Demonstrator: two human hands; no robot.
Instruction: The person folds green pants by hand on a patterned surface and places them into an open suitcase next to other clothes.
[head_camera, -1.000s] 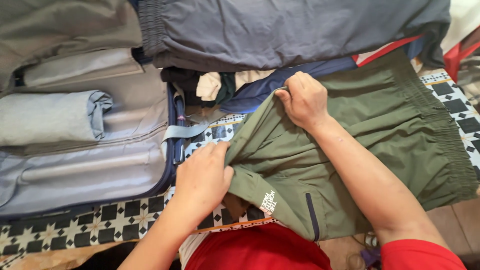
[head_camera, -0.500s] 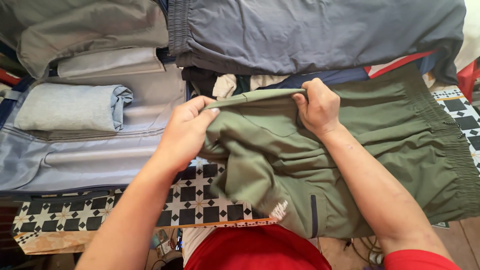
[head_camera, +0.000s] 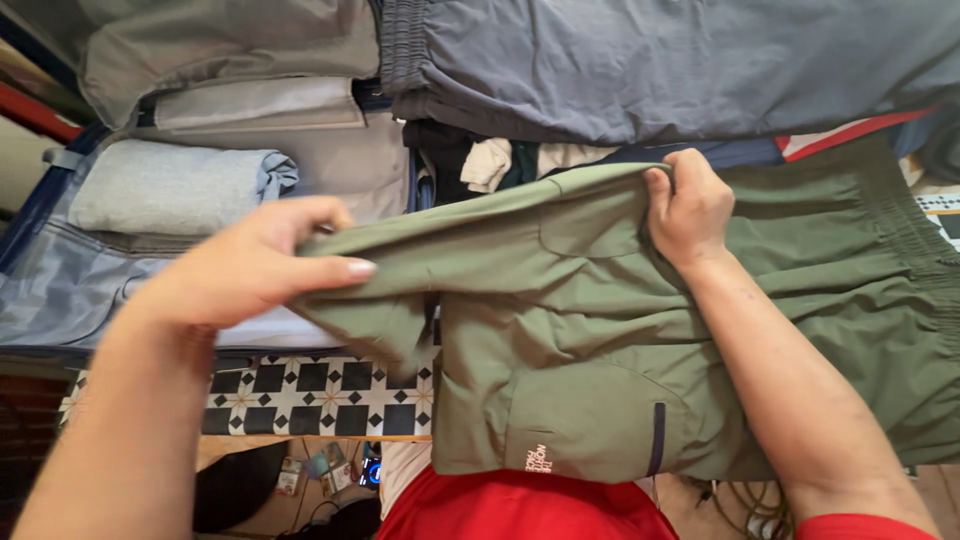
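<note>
A pair of olive green trousers lies across a tiled surface in front of me, with one leg lifted. My left hand pinches the leg's end and holds it out to the left, above the open suitcase's edge. My right hand grips the same fold near the middle of the garment. The fabric is stretched taut between both hands. A zip pocket and a small white logo show on the lower part.
An open suitcase with grey lining sits at left, holding a rolled light blue garment and folded grey clothes. Dark grey trousers lie across the top. Black-and-white patterned tiles show below.
My left hand has drawn the trouser leg up and far out to the left, over the suitcase. My right hand has kept its grip. The leg is now spread flat and taut.
</note>
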